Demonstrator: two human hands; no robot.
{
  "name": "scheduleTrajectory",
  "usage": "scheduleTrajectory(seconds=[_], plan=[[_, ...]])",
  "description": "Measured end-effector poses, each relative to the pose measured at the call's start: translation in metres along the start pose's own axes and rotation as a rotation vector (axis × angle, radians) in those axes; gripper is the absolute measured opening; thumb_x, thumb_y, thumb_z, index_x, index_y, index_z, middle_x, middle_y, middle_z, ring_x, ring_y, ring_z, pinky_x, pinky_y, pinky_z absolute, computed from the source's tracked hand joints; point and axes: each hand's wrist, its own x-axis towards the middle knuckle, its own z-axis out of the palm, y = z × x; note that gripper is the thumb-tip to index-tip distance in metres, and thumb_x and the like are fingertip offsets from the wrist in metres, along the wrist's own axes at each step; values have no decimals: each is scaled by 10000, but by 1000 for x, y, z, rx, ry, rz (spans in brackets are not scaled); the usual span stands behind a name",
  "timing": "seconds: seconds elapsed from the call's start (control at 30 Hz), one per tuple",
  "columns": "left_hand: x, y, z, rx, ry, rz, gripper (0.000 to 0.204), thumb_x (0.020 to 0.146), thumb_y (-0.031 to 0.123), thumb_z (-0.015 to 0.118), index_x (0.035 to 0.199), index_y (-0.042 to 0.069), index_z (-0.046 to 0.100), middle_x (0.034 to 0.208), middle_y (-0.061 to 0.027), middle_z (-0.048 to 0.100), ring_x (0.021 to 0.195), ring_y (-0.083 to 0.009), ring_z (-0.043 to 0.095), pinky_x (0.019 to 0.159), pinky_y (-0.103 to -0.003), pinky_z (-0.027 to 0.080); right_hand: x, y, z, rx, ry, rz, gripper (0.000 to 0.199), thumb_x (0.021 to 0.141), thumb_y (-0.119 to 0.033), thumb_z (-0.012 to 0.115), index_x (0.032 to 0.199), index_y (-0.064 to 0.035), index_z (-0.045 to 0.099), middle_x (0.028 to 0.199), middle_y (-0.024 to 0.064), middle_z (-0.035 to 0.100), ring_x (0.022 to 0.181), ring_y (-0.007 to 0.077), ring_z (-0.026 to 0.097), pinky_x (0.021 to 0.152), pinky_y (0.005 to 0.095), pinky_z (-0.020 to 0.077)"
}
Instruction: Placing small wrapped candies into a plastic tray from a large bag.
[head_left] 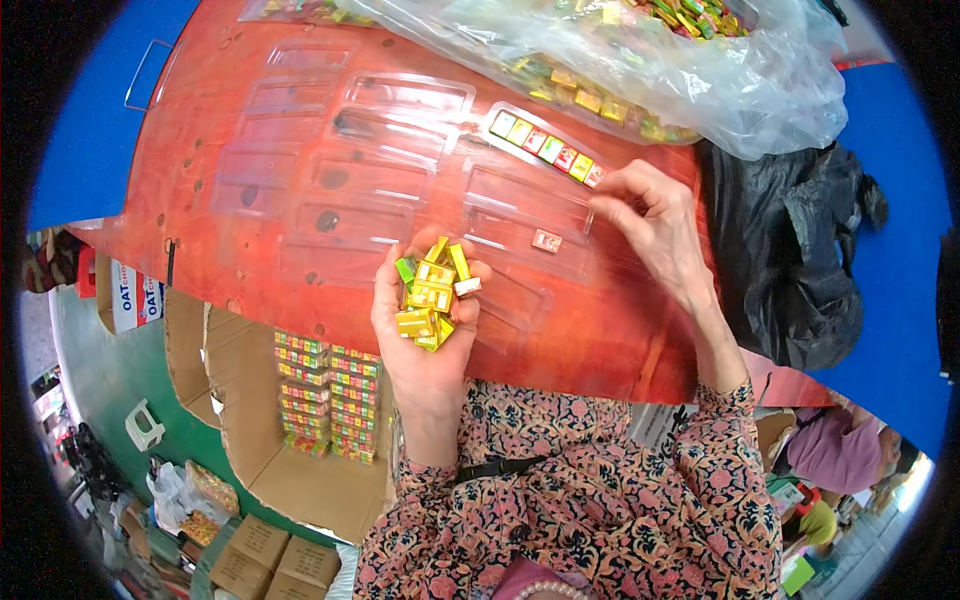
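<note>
My left hand (428,350) is palm up and cupped around a heap of small wrapped candies (432,290). Most of these are yellow; one is green and one whitish. A narrow clear plastic tray (487,135) lies at the upper middle of the table, with a row of candies in white, yellow, red and green wrappers (550,149). At the right end of that row is my right hand (650,215), thumb and fingers pinched together beside the last candy; what is between them is hidden. A single pink-and-white candy (547,240) rests in another tray nearer me.
Several clear trays (400,95) cover the red table (220,110). At the far side is a clear plastic bag (680,80) of candies; a black bag (780,270) hangs at the right. Below left, an open cardboard box (250,420) holds stacked candy packs (328,395). Another person (835,450) is at lower right.
</note>
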Motion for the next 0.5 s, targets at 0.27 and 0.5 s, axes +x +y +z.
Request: scheduleTrajectory(seconds=[0.27, 0.5], plan=[[-2, 0, 4, 69, 1, 5, 326, 905, 328, 422, 1048, 64, 551, 954, -173, 575, 803, -284, 587, 458, -236, 453, -14, -10, 27, -80, -182, -239, 138, 722, -81, 657, 819, -2, 597, 718, 115, 515, 668, 276, 552, 568, 347, 432], [-4, 1, 4, 37, -11, 14, 323, 904, 318, 422, 1050, 62, 552, 959, -173, 555, 806, -273, 559, 448, -221, 445, -22, -13, 37, -231, -132, -199, 126, 738, -86, 632, 796, -8, 551, 760, 124, 493, 662, 316, 552, 547, 396, 449]])
